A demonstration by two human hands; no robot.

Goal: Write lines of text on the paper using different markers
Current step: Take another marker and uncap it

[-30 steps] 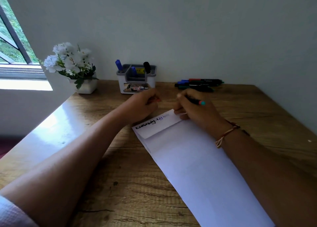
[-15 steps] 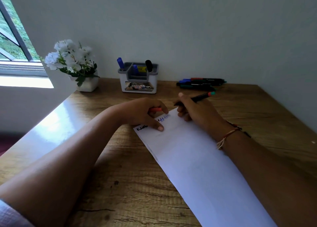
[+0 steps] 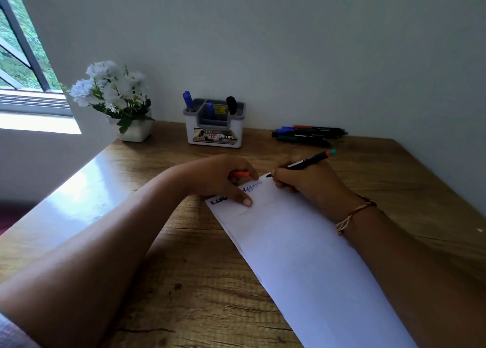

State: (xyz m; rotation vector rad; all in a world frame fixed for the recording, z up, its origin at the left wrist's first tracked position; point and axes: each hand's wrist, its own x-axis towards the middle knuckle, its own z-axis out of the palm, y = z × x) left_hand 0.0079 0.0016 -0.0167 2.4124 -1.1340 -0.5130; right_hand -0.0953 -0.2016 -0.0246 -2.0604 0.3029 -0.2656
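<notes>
A long white paper [image 3: 302, 247] lies slanted on the wooden desk [image 3: 184, 282], with black and blue writing along its far edge. My right hand [image 3: 307, 187] grips a black marker [image 3: 306, 162] with a red and teal end, its tip at the paper's far right corner. My left hand [image 3: 223, 177] holds an orange-red cap [image 3: 239, 174] in curled fingers, while its thumb presses down on the paper over the writing.
A white and grey pen holder [image 3: 214, 129] with blue and black markers stands at the back. Several loose markers [image 3: 310, 134] lie to its right by the wall. A white pot of white flowers [image 3: 118, 103] sits at the back left near the window.
My left hand came down and its thumb pressed the folded top of the paper flat. The marker in my right hand swung so its tip points at the paper's far edge.
</notes>
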